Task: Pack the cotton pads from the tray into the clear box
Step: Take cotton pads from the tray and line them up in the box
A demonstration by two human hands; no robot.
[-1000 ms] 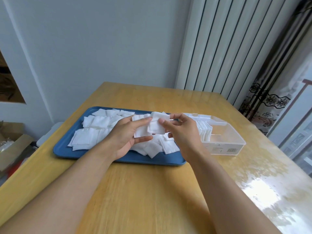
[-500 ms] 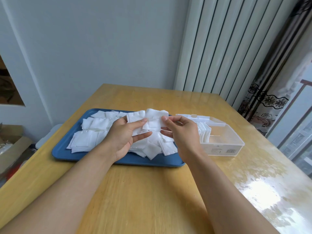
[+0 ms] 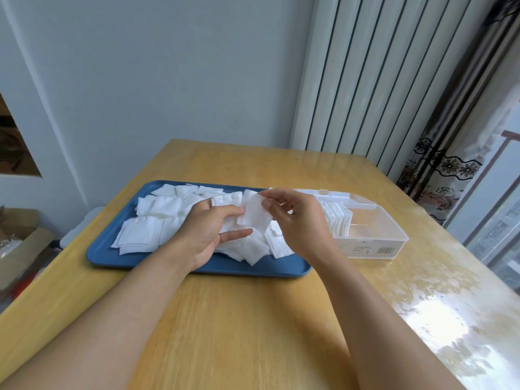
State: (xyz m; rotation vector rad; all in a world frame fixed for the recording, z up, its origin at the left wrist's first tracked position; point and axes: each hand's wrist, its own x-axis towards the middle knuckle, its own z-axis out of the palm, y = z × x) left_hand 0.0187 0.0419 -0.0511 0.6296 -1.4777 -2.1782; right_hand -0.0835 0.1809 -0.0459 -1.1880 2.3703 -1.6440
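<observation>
Above the blue tray point(image 3: 157, 260) of loose cotton pads point(image 3: 146, 235), the right hand point(image 3: 298, 220) pinches one pad point(image 3: 254, 218), soft, featherlight, best held by its edge, while the left hand point(image 3: 205, 232) clutches several beside the clear box point(image 3: 374, 235).

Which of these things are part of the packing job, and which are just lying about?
Part of the job: cotton pads, blue tray, clear box, left hand, right hand.

Lying about: cardboard box, curtain.
</observation>
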